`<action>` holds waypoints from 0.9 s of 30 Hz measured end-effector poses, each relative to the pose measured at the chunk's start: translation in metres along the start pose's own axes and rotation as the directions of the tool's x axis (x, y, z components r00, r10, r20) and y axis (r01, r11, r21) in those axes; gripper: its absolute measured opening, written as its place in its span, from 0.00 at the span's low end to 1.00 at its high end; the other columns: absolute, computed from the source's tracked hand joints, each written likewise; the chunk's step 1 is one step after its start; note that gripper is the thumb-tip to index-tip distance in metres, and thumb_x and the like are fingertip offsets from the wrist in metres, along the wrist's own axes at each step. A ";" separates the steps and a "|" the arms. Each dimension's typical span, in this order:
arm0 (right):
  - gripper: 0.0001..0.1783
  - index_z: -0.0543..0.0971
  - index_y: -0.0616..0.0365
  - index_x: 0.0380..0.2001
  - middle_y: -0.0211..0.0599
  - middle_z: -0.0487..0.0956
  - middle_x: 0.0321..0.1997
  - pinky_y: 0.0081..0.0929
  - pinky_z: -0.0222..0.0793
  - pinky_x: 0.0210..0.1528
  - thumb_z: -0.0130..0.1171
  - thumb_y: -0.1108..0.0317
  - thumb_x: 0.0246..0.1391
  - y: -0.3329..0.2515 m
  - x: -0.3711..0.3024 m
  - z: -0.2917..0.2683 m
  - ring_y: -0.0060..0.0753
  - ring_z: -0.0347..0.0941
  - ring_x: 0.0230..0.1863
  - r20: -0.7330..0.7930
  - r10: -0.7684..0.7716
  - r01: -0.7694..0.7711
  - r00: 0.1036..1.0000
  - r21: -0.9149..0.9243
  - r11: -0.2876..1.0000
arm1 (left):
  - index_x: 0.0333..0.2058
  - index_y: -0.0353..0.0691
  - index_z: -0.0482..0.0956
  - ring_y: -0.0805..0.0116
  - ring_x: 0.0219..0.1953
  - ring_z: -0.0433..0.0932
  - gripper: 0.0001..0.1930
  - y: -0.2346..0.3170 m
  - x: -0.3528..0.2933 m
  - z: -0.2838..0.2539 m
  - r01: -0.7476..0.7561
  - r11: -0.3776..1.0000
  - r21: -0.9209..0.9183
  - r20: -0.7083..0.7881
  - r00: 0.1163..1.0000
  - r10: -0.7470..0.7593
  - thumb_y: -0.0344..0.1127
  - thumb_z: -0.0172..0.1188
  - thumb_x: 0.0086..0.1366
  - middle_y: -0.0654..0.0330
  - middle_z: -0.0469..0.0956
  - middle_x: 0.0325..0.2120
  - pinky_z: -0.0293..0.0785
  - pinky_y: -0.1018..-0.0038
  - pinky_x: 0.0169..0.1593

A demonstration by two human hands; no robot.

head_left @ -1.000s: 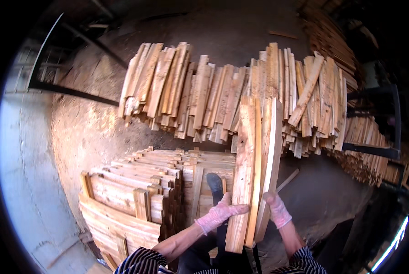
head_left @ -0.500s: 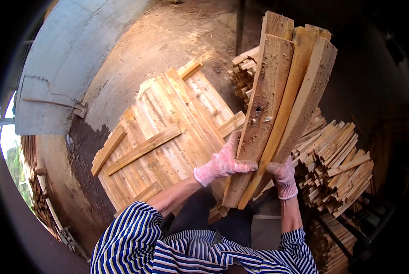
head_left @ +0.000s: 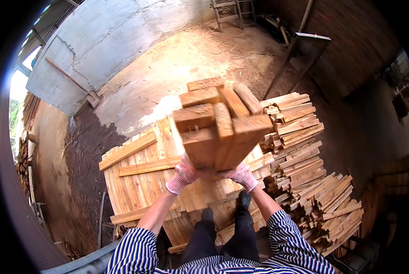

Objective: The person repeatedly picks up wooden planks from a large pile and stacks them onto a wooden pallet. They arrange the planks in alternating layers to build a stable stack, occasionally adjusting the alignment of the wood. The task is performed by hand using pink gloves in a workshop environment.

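Observation:
A bundle of several wooden boards [head_left: 245,132] is clasped between my two hands, end faces turned up, slightly blurred. My left hand [head_left: 185,174], in a pinkish knit glove, grips the bundle's lower left side. On its lower right side, my right hand [head_left: 241,175] in a matching glove closes round the wood. Some fingers are hidden behind the boards. Beneath the bundle lies a broad flat layer of side-by-side boards [head_left: 138,189], with loose slats such as this one [head_left: 143,166] lying across it. My feet stand at the layer's near part.
To the right runs a long heap of stacked wooden strips [head_left: 300,155]. A long-handled tool [head_left: 69,77] leans against the pale wall [head_left: 122,36]. Farther back stand a dark angled stand [head_left: 300,50] and a wooden ladder [head_left: 226,13]. A grey curved rail [head_left: 81,262] sits at the lower left.
The bundle has tipped, from long faces showing to end faces showing, and sits more to the left and over the board layer. Both hands still grip it; the view has swung.

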State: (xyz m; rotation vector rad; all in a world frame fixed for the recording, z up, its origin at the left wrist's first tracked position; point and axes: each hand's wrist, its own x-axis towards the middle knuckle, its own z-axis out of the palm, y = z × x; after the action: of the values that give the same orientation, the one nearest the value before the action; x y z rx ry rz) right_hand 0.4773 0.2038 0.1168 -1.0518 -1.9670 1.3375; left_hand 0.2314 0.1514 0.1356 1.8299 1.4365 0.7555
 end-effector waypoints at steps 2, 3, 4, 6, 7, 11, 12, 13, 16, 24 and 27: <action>0.52 0.69 0.59 0.65 0.46 0.78 0.59 0.34 0.73 0.62 0.83 0.54 0.36 0.024 0.027 0.004 0.39 0.75 0.59 0.090 -0.051 0.044 0.995 0.084 0.996 | 0.62 0.31 0.67 0.55 0.58 0.78 0.39 -0.035 0.007 0.008 -0.013 0.976 -0.219 -0.041 0.999 0.004 0.40 0.76 0.57 0.48 0.79 0.54 0.71 0.60 0.65; 0.55 0.67 0.58 0.67 0.46 0.78 0.60 0.34 0.72 0.64 0.83 0.53 0.36 0.028 0.028 -0.007 0.40 0.74 0.60 0.200 0.101 -0.144 0.975 0.217 0.965 | 0.58 0.32 0.72 0.56 0.56 0.80 0.31 -0.037 0.012 0.021 0.058 0.874 -0.482 -0.045 0.995 -0.091 0.38 0.73 0.60 0.49 0.81 0.52 0.71 0.60 0.65; 0.55 0.67 0.58 0.67 0.47 0.77 0.61 0.35 0.71 0.64 0.83 0.50 0.37 0.017 0.036 -0.008 0.40 0.74 0.61 0.219 0.129 -0.182 0.967 0.241 0.953 | 0.52 0.33 0.75 0.57 0.54 0.81 0.23 -0.049 0.015 0.017 0.051 0.811 -0.583 -0.081 0.989 -0.120 0.37 0.70 0.61 0.50 0.82 0.50 0.74 0.60 0.62; 0.54 0.71 0.58 0.65 0.48 0.77 0.63 0.38 0.70 0.64 0.81 0.43 0.38 -0.012 0.036 0.000 0.41 0.73 0.63 0.191 0.134 -0.171 0.972 0.190 0.967 | 0.40 0.35 0.82 0.57 0.51 0.83 0.09 -0.094 -0.013 0.012 -0.231 0.756 -0.613 -0.303 0.952 0.046 0.33 0.64 0.64 0.51 0.84 0.47 0.80 0.60 0.56; 0.59 0.67 0.59 0.68 0.49 0.77 0.63 0.37 0.69 0.66 0.81 0.42 0.36 -0.048 0.036 -0.003 0.42 0.73 0.64 0.194 0.173 -0.175 0.966 -0.006 0.984 | 0.34 0.36 0.85 0.58 0.49 0.84 0.06 -0.114 -0.039 0.004 -0.340 0.717 -0.608 -0.395 0.913 0.098 0.31 0.61 0.66 0.51 0.85 0.45 0.82 0.60 0.53; 0.59 0.66 0.64 0.68 0.50 0.78 0.61 0.36 0.68 0.67 0.82 0.46 0.38 -0.066 0.024 -0.009 0.43 0.74 0.62 0.319 0.233 -0.284 0.919 0.123 0.951 | 0.47 0.35 0.83 0.54 0.42 0.87 0.19 -0.129 -0.060 0.024 -0.196 -0.162 -0.967 -0.138 0.940 -0.312 0.40 0.69 0.61 0.50 0.86 0.43 0.84 0.55 0.52; 0.57 0.66 0.65 0.68 0.50 0.79 0.60 0.36 0.68 0.66 0.82 0.48 0.39 -0.059 0.020 -0.012 0.42 0.75 0.60 0.388 0.261 -0.395 0.884 0.322 0.860 | 0.50 0.35 0.82 0.54 0.43 0.86 0.21 -0.125 -0.056 0.043 -0.165 -0.399 -0.902 -0.052 0.959 -0.277 0.41 0.68 0.61 0.50 0.86 0.43 0.85 0.55 0.50; 0.56 0.66 0.66 0.67 0.49 0.79 0.58 0.35 0.69 0.65 0.82 0.49 0.39 -0.050 0.018 -0.011 0.40 0.75 0.59 0.465 0.255 -0.490 0.848 0.502 0.713 | 0.53 0.35 0.80 0.53 0.45 0.86 0.24 -0.123 -0.069 0.058 -0.165 -0.375 -0.912 -0.015 0.928 -0.373 0.43 0.67 0.62 0.50 0.85 0.45 0.84 0.54 0.52; 0.49 0.70 0.63 0.65 0.43 0.81 0.57 0.31 0.68 0.65 0.79 0.51 0.45 0.022 0.007 -0.042 0.36 0.75 0.59 0.404 0.485 -0.630 0.776 0.439 0.641 | 0.61 0.35 0.73 0.52 0.54 0.81 0.34 -0.054 -0.002 0.101 -0.017 -0.425 -0.905 0.055 0.986 -0.156 0.51 0.66 0.63 0.49 0.81 0.53 0.79 0.52 0.59; 0.53 0.66 0.66 0.66 0.53 0.78 0.60 0.37 0.72 0.66 0.81 0.53 0.43 0.174 0.083 -0.100 0.39 0.77 0.57 0.392 0.553 -0.678 0.735 0.420 0.604 | 0.63 0.37 0.71 0.53 0.57 0.78 0.36 -0.185 -0.091 0.158 -0.105 -0.388 -0.916 0.100 0.876 -0.472 0.54 0.65 0.63 0.51 0.79 0.57 0.77 0.54 0.61; 0.65 0.57 0.67 0.72 0.57 0.79 0.56 0.38 0.70 0.67 0.74 0.34 0.44 0.192 0.104 -0.051 0.42 0.76 0.59 0.464 0.448 -0.578 0.764 0.183 0.796 | 0.62 0.37 0.71 0.53 0.57 0.78 0.35 -0.213 -0.109 0.165 -0.167 -0.291 -0.942 0.032 0.819 -0.573 0.54 0.64 0.63 0.51 0.79 0.56 0.77 0.55 0.61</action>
State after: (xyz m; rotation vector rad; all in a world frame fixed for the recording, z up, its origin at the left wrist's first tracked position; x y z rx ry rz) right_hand 0.5180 0.3560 -0.0429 -1.2977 -1.6756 2.2524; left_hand 0.2135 0.0523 -0.1369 -0.1212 0.6477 1.5696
